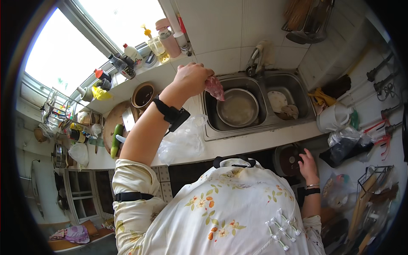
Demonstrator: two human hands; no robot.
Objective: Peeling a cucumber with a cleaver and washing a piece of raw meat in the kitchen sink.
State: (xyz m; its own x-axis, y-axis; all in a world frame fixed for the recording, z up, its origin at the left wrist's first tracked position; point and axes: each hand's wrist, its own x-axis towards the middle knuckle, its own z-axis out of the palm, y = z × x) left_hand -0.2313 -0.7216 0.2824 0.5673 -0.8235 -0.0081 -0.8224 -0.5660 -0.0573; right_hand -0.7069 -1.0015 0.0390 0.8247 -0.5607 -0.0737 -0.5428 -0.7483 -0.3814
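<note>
My left hand (pixel 192 78) pinches a piece of raw red meat (pixel 214 87) over the left edge of a double steel sink (pixel 208 135). Beneath and to the right of the meat, a round metal basin (pixel 237 108) of cloudy water sits in the left bowl of the sink. Low at the right, my right hand (pixel 309 167) hangs below the counter edge, holding nothing, with its fingers apart. It is nearest to a dark round object (pixel 288 159), whose kind I cannot tell.
A clear plastic bag (pixel 185 138) lies on the counter. Left of it, a round chopping board (pixel 110 122) carries a cucumber (pixel 117 140) and a knife (pixel 128 119). A brown bowl (pixel 143 95) stands behind. Bottles (pixel 122 65) line the windowsill; a faucet (pixel 251 65) rises behind the sink.
</note>
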